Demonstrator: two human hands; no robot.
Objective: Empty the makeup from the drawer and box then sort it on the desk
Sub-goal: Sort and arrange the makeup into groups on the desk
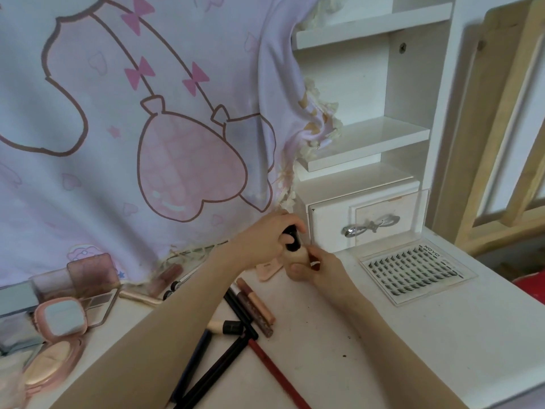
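Both hands meet over the white desk [413, 335] on a small foundation bottle [298, 254] with a beige body and a black cap [292, 238]. My left hand [265, 236] curls round the black cap. My right hand [317, 268] grips the beige body from below. Just behind them stands the small white drawer [330, 222] with a silver bow handle [370, 225], pushed in. An open clear lash box [413, 268] with several rows of lashes lies flat to the right. Pencils and lip tubes [253, 305] lie scattered under my forearms.
At the left edge sit an open pink powder compact [56, 335], an eyeshadow palette [94, 281] and a grey box [14, 299]. A red pencil [277, 376] lies near the front. A pink cartoon cloth [132, 128] hangs behind; white shelves [365, 143] rise above the drawer.
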